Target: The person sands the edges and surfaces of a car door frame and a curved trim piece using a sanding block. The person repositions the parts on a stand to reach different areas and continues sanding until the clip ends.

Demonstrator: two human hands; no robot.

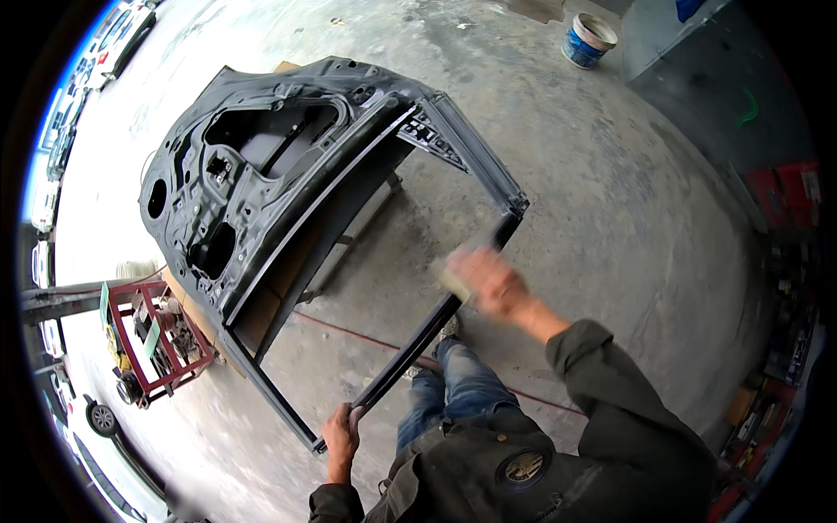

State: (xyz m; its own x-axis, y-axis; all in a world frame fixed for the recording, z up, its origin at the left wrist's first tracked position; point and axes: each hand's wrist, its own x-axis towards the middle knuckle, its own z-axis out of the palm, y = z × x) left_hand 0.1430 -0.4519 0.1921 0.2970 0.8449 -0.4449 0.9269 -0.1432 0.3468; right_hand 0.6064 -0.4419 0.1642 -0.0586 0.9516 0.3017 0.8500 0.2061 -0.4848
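Observation:
A dark grey car door [288,196] lies with its inner side up, and its window frame [410,349] reaches toward me. My left hand [341,436] is closed around the frame near its near left corner. Something small and greyish shows by the thumb; I cannot make out what it is. Smeared by motion, my right hand [490,283] is at the frame's near bar, toward its right end. It grips a pale yellowish pad [455,284], whose exact kind is blurred. Whether the pad touches the bar cannot be told.
A stand [344,248] and brown cardboard [266,314] show beneath the door. At left stands a red metal cart [161,344] with assorted items. A reddish hose [349,334] crosses the concrete floor near my feet. A blue-and-white bucket [589,41] stands far right.

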